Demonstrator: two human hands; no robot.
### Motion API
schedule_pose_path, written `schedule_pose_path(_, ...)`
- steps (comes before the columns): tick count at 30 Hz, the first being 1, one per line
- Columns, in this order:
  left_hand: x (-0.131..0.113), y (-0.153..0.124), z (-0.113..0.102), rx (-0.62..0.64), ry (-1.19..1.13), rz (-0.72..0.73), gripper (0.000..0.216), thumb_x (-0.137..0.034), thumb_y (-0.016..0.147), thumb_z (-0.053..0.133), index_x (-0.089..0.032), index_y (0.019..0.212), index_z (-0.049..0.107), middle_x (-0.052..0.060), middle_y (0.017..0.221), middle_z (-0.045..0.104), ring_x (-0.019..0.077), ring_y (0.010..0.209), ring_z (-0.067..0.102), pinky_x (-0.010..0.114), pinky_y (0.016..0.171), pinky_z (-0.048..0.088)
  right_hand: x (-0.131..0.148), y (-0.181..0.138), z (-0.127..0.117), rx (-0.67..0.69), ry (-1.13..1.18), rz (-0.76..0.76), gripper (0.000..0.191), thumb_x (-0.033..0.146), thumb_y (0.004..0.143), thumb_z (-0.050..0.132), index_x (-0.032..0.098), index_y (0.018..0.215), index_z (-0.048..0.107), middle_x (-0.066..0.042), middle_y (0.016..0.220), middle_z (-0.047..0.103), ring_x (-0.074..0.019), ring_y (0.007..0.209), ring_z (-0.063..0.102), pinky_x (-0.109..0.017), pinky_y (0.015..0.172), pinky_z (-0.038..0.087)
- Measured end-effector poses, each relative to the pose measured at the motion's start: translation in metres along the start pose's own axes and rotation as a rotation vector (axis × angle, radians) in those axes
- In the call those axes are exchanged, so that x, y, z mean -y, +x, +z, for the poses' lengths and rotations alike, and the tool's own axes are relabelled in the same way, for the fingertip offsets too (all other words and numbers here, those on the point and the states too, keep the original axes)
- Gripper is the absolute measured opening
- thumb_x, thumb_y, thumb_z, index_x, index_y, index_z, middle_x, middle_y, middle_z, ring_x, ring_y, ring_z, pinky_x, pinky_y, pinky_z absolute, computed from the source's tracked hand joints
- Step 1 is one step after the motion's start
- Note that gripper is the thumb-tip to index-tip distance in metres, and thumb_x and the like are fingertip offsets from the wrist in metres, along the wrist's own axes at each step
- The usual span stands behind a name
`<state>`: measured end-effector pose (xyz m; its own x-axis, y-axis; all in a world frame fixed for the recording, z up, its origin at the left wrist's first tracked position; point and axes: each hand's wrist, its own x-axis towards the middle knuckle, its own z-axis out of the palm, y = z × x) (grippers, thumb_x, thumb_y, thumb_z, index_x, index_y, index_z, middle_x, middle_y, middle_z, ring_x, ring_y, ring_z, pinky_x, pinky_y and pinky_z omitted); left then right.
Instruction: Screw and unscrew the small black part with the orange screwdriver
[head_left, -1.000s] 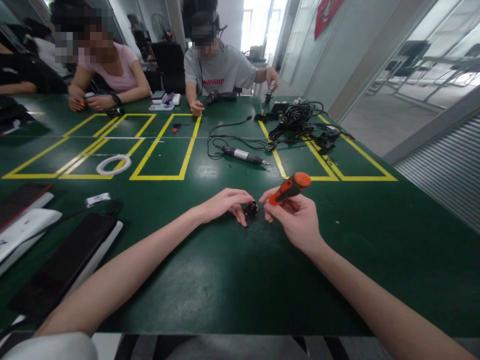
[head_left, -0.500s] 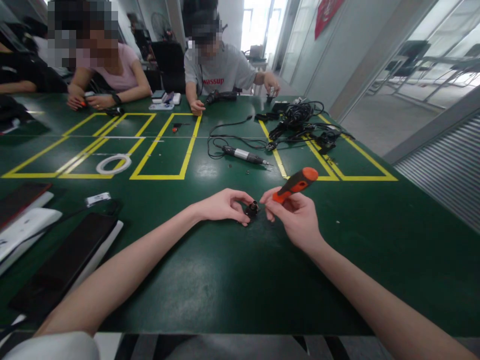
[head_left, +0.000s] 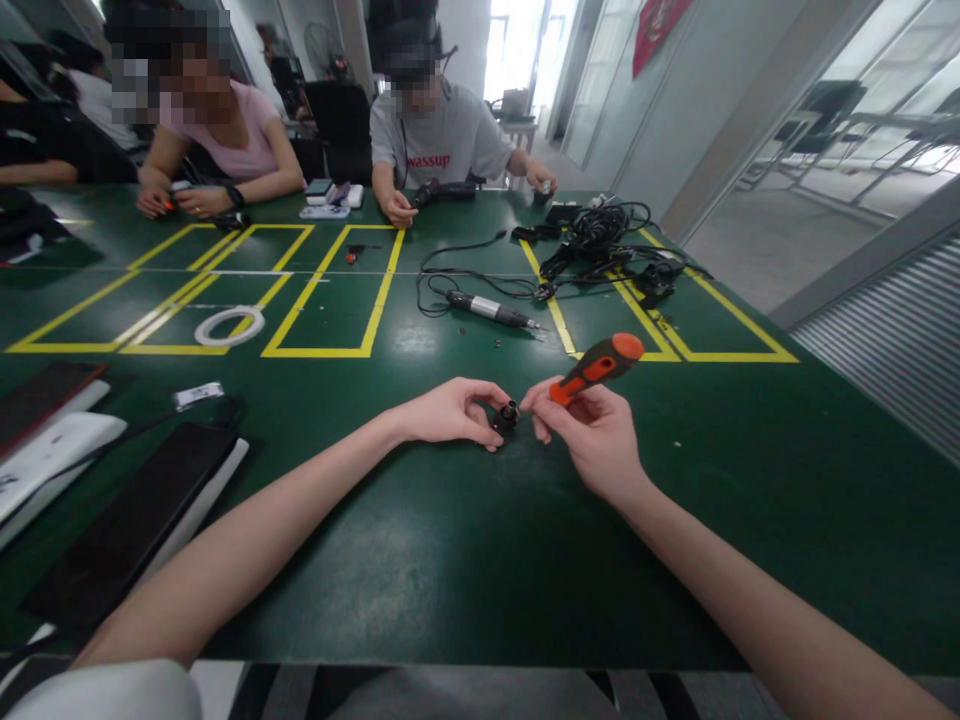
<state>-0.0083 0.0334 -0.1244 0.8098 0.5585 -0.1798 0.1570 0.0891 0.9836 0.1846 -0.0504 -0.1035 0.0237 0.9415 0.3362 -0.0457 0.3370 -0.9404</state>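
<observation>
Near the middle of the green table [head_left: 420, 590], my left hand [head_left: 457, 410] grips a small dark cylindrical part [head_left: 506, 417] between thumb and fingers. An open round top shows on that part; its lower side is partly hidden by my fingers. My right hand [head_left: 596, 430] is closed around a screwdriver [head_left: 596, 368] with an orange and dark grey handle. The handle leans up to the right, and its lower end points toward the part. The screwdriver's tip is too small to make out, so I cannot tell whether it touches the part.
Beyond my hands lies a corded pen-shaped electric screwdriver [head_left: 491, 311]. Tangled black cables [head_left: 600, 240] are at the back right. A white tape roll [head_left: 229, 326] is at left, with a black phone-like device [head_left: 135, 520] nearer me. Two people sit across, one beside a dark drill [head_left: 446, 191].
The screwdriver handle has tilted slightly to the right. My left hand stays on the part. Across the table, a person's hand at the back has lowered a little.
</observation>
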Motion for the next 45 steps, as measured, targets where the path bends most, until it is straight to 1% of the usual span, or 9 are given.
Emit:
schedule_pose_path(5,0.0016,0.0,0.0004,0.006,-0.005,0.007,0.046,-0.014,0.069,0.085,-0.013,0.111,0.066,-0.001,0.075,0.075,0.0107,0.063,0.071,0.022,0.065,0.051,-0.0005,0.0015,-0.0022,-0.003,-0.032,-0.001,0.028,0.046,0.083,0.084,0.021,0.075,0.075,-0.001,0.069,0.067,-0.011,0.048,0.056,-0.027,0.045,0.048)
schedule_pose_path(11,0.0057,0.002,0.0025,-0.014,0.002,0.015,0.043,-0.016,0.069,0.085,-0.013,0.106,0.065,0.0,0.075,0.076,0.0116,0.063,0.072,0.021,0.063,0.051,-0.0047,0.0,-0.0027,0.032,0.087,-0.001,0.03,0.047,0.088,0.08,0.022,0.103,0.074,-0.002,0.078,0.074,-0.0128,0.053,0.063,-0.028,0.05,0.056)
schedule_pose_path(18,0.0031,0.0015,0.0059,-0.032,-0.018,0.032,0.04,-0.01,0.068,0.083,-0.013,0.103,0.064,-0.003,0.075,0.073,0.0084,0.058,0.068,0.019,0.059,0.049,-0.0027,0.0009,-0.004,-0.018,-0.019,-0.001,0.025,0.039,0.084,0.083,0.021,0.079,0.067,-0.002,0.075,0.074,-0.0116,0.052,0.06,-0.025,0.049,0.054)
schedule_pose_path(26,0.0044,0.002,0.0067,-0.04,-0.013,0.038,0.038,-0.011,0.069,0.083,-0.013,0.101,0.063,-0.002,0.078,0.074,0.0079,0.058,0.068,0.02,0.061,0.05,-0.0035,-0.0004,-0.0032,0.054,0.07,0.001,0.022,0.041,0.09,0.077,0.022,0.1,0.074,-0.002,0.076,0.074,-0.0125,0.052,0.062,-0.027,0.05,0.054)
schedule_pose_path(30,0.0049,0.0023,0.006,-0.043,-0.005,0.035,0.039,-0.01,0.068,0.083,-0.013,0.102,0.063,-0.003,0.075,0.073,0.0085,0.058,0.068,0.02,0.06,0.05,-0.0038,-0.0012,-0.0035,-0.025,0.036,0.003,0.017,0.031,0.083,0.084,0.022,0.084,0.07,-0.001,0.073,0.074,-0.0112,0.051,0.06,-0.025,0.051,0.054)
schedule_pose_path(33,0.0042,0.002,0.0059,-0.036,-0.003,0.031,0.04,-0.011,0.069,0.083,-0.013,0.104,0.064,-0.003,0.076,0.073,0.0088,0.057,0.068,0.02,0.06,0.05,-0.0028,-0.0003,-0.0053,-0.047,-0.026,-0.005,0.018,0.029,0.08,0.086,0.02,0.074,0.071,-0.003,0.08,0.075,-0.0107,0.053,0.059,-0.025,0.049,0.052)
schedule_pose_path(38,0.0037,0.0028,0.0066,-0.039,-0.006,0.036,0.039,-0.01,0.068,0.083,-0.014,0.101,0.063,-0.003,0.074,0.073,0.009,0.057,0.067,0.02,0.059,0.048,-0.0045,0.0011,-0.005,0.003,0.011,-0.015,0.02,0.041,0.09,0.077,0.021,0.092,0.077,-0.003,0.077,0.073,-0.0119,0.053,0.058,-0.026,0.047,0.05)
schedule_pose_path(41,0.0044,0.0028,0.0063,-0.039,0.005,0.032,0.038,-0.011,0.068,0.083,-0.014,0.101,0.064,-0.003,0.07,0.073,0.0092,0.057,0.067,0.02,0.06,0.048,-0.0063,0.0005,-0.0028,0.008,0.045,-0.002,0.029,0.045,0.089,0.078,0.022,0.104,0.072,-0.003,0.079,0.077,-0.0123,0.052,0.059,-0.026,0.047,0.051)
schedule_pose_path(45,0.0047,0.0018,0.0057,-0.039,0.01,0.033,0.038,-0.013,0.069,0.084,-0.013,0.101,0.064,-0.003,0.07,0.073,0.0102,0.059,0.069,0.02,0.061,0.05,-0.0051,-0.0005,-0.0018,-0.039,-0.003,0.006,0.028,0.042,0.084,0.083,0.022,0.087,0.064,-0.001,0.07,0.075,-0.012,0.049,0.058,-0.024,0.046,0.05)
